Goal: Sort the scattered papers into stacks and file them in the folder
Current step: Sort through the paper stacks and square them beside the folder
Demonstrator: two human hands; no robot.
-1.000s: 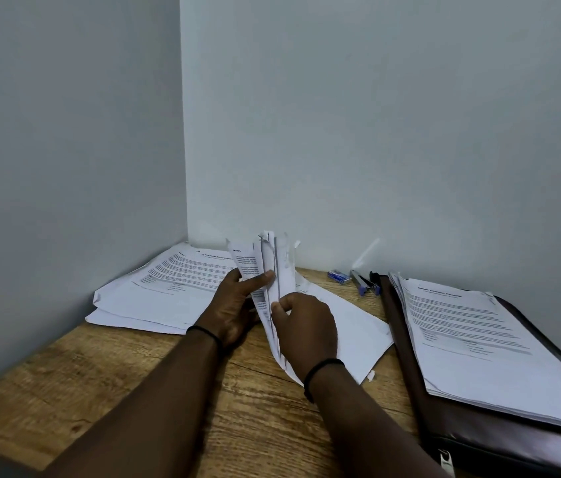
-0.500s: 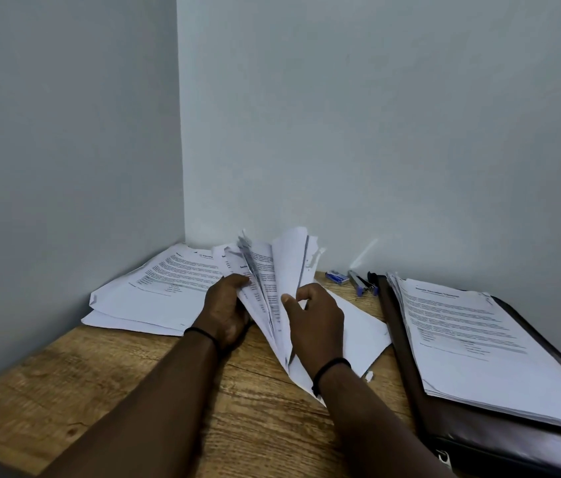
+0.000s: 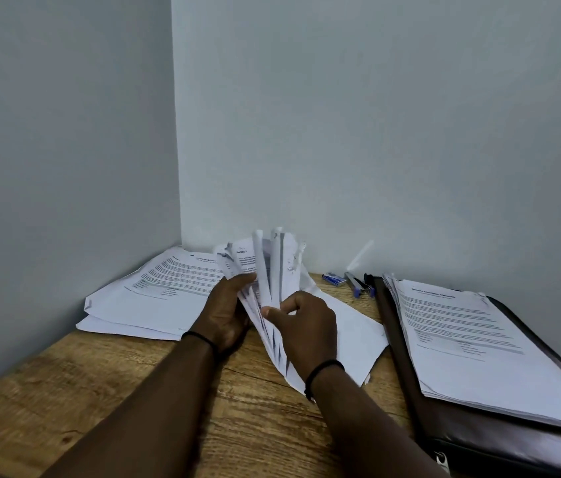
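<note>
the table (image 3: pixel 106 401) is wood with a matt, visible grain. the papers (image 3: pixel 272 270) and both stacks (image 3: pixel 155 298) are thin white printed paper, matt. the folder (image 3: pixel 500 443) looks like dark leather with a slight sheen. the walls (image 3: pixel 375 132) are smooth and matt.

Wooden table (image 3: pixel 106 401): warm tan-brown, darker streaky grain. Papers all white with grey-black printed lines — fanned sheaf (image 3: pixel 274 270), left stack (image 3: pixel 155 291), right stack (image 3: pixel 472 343) — the last on a dark brown, glossy folder (image 3: pixel 500 446). Walls (image 3: pixel 375 115) plain pale grey-blue; small box (image 3: pixel 333 278) blue; black bands on both wrists (image 3: pixel 324 369).
</note>
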